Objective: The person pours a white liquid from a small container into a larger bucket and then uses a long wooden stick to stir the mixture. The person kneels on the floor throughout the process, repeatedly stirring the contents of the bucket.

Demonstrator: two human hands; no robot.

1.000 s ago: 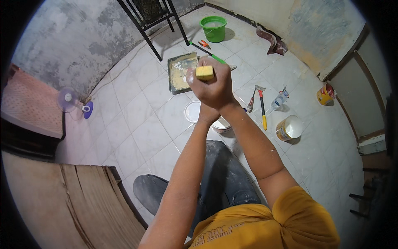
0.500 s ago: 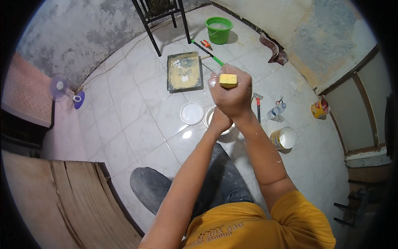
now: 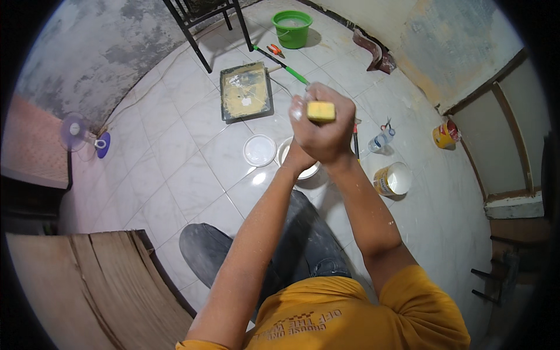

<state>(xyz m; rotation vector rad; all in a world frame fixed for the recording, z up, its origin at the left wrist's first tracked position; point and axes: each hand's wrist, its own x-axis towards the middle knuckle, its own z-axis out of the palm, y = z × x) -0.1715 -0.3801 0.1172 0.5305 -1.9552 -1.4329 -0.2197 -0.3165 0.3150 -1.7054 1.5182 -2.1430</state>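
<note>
My right hand [image 3: 329,137] makes a fist around a yellow wooden stick [image 3: 321,111], whose squared end sticks up out of the grip. Flecks of white are on the knuckles. Lower down and partly behind it is my left hand [image 3: 299,156], its fingers hidden, so its hold cannot be seen. Beneath both hands stands a round white tub [image 3: 311,172], mostly covered by them. Just left of the tub, a round white lid [image 3: 259,150] lies on the floor.
Beyond the hands lie a paint tray [image 3: 269,99] smeared with beige, a green-and-black pole [image 3: 296,74], pliers [image 3: 275,51] and a green bucket [image 3: 293,35]. To the right are a plastic bottle [image 3: 381,140], a yellow-white tub [image 3: 392,179] and a yellow can [image 3: 445,136]. A fan [image 3: 76,132] stands left.
The view has shifted a little, so the floor items sit slightly left and higher. My right fist still grips the stick, whose end is now tilted a little differently.
</note>
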